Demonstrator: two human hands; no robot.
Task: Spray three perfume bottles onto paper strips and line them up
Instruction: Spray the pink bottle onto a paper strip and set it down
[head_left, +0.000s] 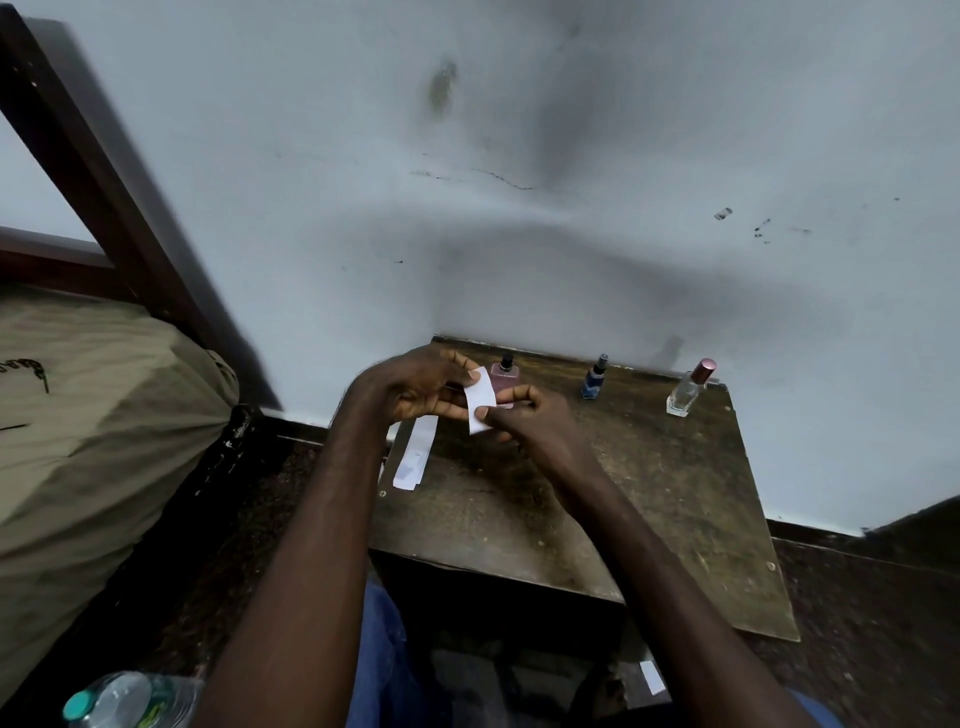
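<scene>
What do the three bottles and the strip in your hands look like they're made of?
Pink bottle, blue bottle and clear bottle: probably glass, glossy and see-through; the clear one's cap looks like shiny rose metal or plastic. Strip: thin matte white paper, curling between both hands.

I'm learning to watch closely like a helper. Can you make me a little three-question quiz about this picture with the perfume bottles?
1. True or false: both hands hold one paper strip above the table.
2. How many perfume bottles stand along the wall? A) two B) three C) five
3. Fill in: the bottle farthest right, the clear bottle, has a ____ cap.

Key:
1. True. The left hand and right hand pinch it together.
2. B. They are the pink bottle, the blue bottle and the clear one.
3. Pink. More strips lie at the table's left edge.
</scene>
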